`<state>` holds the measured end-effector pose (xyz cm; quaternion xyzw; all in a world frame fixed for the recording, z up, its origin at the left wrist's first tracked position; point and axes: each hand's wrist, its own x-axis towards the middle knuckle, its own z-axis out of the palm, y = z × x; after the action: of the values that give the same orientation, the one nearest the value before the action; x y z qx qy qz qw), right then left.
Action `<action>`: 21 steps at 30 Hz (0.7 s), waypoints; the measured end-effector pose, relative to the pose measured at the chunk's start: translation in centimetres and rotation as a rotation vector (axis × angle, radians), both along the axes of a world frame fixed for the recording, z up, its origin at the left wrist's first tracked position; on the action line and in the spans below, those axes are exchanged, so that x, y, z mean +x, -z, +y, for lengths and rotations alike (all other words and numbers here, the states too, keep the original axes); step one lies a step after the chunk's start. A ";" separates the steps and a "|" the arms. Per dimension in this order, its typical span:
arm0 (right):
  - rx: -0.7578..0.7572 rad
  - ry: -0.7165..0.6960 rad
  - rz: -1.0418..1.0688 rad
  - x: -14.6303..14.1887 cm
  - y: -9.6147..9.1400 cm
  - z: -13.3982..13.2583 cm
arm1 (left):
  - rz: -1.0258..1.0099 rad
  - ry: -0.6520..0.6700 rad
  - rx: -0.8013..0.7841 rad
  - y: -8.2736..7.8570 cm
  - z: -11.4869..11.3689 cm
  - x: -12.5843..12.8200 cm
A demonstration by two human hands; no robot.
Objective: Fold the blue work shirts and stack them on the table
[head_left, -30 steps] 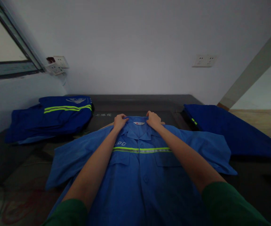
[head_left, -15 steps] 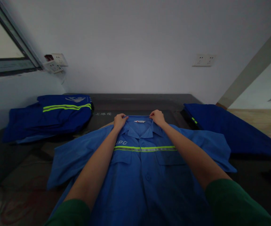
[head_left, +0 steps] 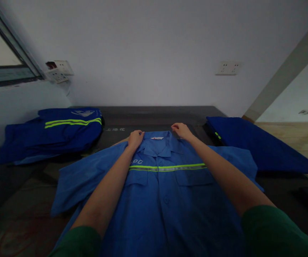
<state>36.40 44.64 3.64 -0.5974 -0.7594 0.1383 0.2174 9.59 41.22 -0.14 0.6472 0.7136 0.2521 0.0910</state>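
A blue short-sleeved work shirt (head_left: 151,200) lies spread face up, its collar away from me. A yellow-green and silver reflective band crosses its chest, and white letters show beside my left forearm. My left hand (head_left: 135,139) is closed on the left corner of the collar, thumb and fingers pinched together. Just off the collar's right corner, my right hand (head_left: 181,130) hovers with loosely bent fingers and no cloth visible in them. A white label (head_left: 157,138) shows inside the neck.
The shirt rests on a dark table (head_left: 154,114) against a white wall. Folded dark blue clothing (head_left: 55,134) with reflective stripes lies at the left. More dark blue cloth (head_left: 247,142) lies at the right. Wall sockets (head_left: 228,67) sit above the table.
My right hand has let go of the collar's right corner and moved slightly right and up. My left hand still pinches the left corner. The view has shifted slightly.
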 end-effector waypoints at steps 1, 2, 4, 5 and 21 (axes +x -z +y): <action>-0.006 0.020 0.031 0.7 0.0 -0.2 | 0.041 0.005 0.025 -0.2 -0.2 0.1; -0.018 0.040 0.064 1.3 0.0 -0.5 | 0.079 0.011 0.062 -0.5 -0.3 0.3; -0.052 0.070 0.132 2.3 0.3 -1.4 | 0.118 0.044 0.142 -1.1 -0.4 1.0; -0.070 0.074 0.168 2.6 0.5 -1.9 | 0.111 0.083 0.168 -1.4 -0.3 1.6; -0.198 0.144 0.040 1.0 1.5 -4.7 | -0.087 0.466 0.050 -0.4 4.5 11.0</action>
<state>37.40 39.92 2.16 -0.6659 -0.6928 0.2084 0.1818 20.59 45.71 0.24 0.7850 0.5340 0.2694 0.1615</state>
